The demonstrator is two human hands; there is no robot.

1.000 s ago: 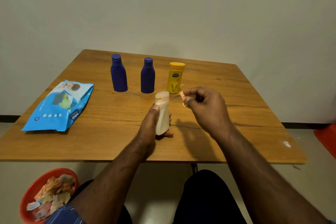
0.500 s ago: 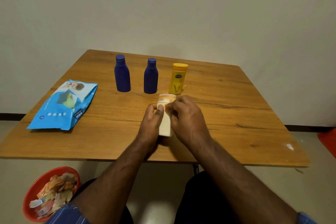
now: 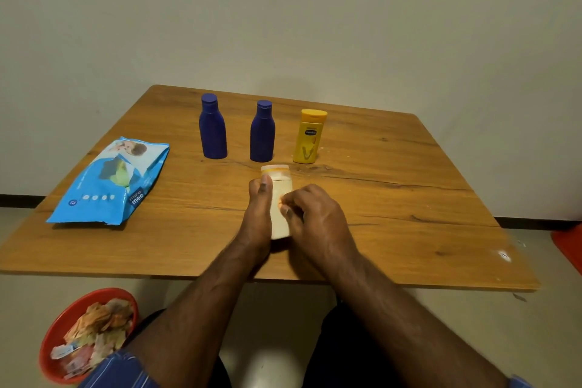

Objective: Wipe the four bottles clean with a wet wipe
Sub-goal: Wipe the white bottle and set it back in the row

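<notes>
Since half a second ago the right hand (image 3: 315, 217) has slid down the cream bottle (image 3: 279, 198), from its cap to the middle of its body; a second ago this hand was held clear to the right, pinching a small orange-stained scrap. The left hand (image 3: 259, 214) has kept its grip throughout, thumb near the cap and fingers curled round the far side. The right hand's fingers are bent against the bottle's right face; whether a wipe lies under them cannot be told, though an orange smear shows at the fingertips.

Nearest the viewer, below and left of the cream bottle, a red bin (image 3: 56, 340) on the floor holds crumpled scraps. The cream bottle stands upright on the wooden table (image 3: 409, 198), toward its near edge, with an orange ring round its cap. Well to the bottle's left lies a blue wipes pack (image 3: 107, 186), flat on the table. Just behind the bottle stands a yellow bottle (image 3: 308, 137), slightly right; further left in the same row stand the second blue bottle (image 3: 262, 132) and the first blue bottle (image 3: 213, 127). All three are upright, apart from one another, unchanged in position.
</notes>
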